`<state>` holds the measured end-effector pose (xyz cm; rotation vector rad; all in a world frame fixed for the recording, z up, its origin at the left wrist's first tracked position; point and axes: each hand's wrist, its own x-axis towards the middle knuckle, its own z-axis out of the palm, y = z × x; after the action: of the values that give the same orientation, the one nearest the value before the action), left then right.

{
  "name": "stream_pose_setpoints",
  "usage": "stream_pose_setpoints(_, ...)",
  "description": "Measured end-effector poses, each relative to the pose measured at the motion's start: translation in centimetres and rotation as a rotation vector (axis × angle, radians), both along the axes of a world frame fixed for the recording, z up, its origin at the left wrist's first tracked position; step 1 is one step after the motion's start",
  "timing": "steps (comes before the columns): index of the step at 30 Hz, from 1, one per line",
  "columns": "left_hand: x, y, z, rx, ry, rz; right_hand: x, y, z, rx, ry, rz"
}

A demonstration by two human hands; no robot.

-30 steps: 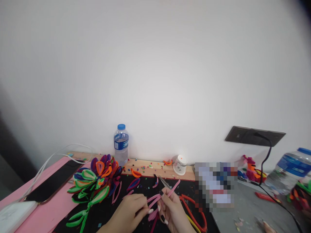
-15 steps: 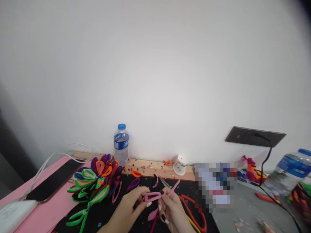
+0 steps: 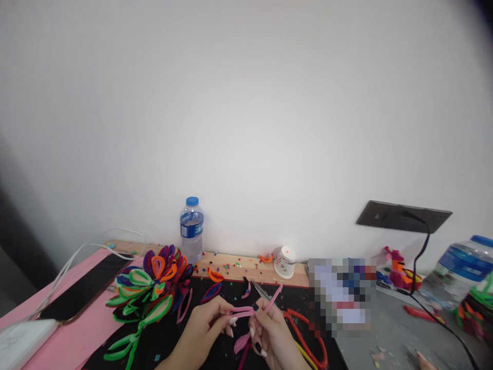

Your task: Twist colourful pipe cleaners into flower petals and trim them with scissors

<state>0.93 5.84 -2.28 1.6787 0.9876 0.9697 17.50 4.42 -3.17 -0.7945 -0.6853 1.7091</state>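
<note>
A: What are the hands doing?

B: The left hand (image 3: 204, 326) pinches one end of a pink fuzzy strip (image 3: 242, 311). The right hand (image 3: 274, 329) pinches the same strip at 3 o'clock from the left one. Both grips are narrow.

A: So where is the strip?

B: Right between the hands, and it looks lifted off the black mat (image 3: 154, 345). Two pink lines run side by side, and a loose end sticks out past the right hand at 1 o'clock.

A: How do you do that well?

B: I think the right hand should squeeze tight where the lines meet, so nothing slips. The left one can be soft (fuzzy stuff squashes easily, I guess). It also helps if both lines are the same length.

A: What's below it?

B: A pink petal shape (image 3: 242, 343) at 6 o'clock, close to the right hand. I can't tell if that hand holds it too.

A: And farther out?

B: Scissors (image 3: 322, 343) with orange handles at 3 o'clock, just beside the right hand, so mind the blades (image 3: 261, 291). Then an upside-down paper cup (image 3: 285, 262) at 1 o'clock, a water bottle (image 3: 191, 231) at 11, and a bunch of fuzzy flowers (image 3: 157, 277) at 10.
</note>
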Motion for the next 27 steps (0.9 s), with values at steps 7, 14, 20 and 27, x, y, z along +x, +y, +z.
stream_pose_setpoints(7,0.02,-0.01,-0.12,-0.015,0.002,0.01,0.13,0.02,-0.54,0.027,-0.016,0.005)
stream_pose_setpoints(14,0.1,-0.14,0.37,-0.015,-0.019,-0.044,0.22,0.18,-0.93,0.033,0.004,0.001)
stream_pose_setpoints(20,-0.05,-0.3,0.56,0.045,0.034,-0.017,0.11,0.1,-0.68,0.028,-0.001,0.016)
stream_pose_setpoints(27,-0.19,-0.38,0.43,0.099,0.073,-0.007,0.01,-0.03,-0.42,0.012,-0.005,0.027)
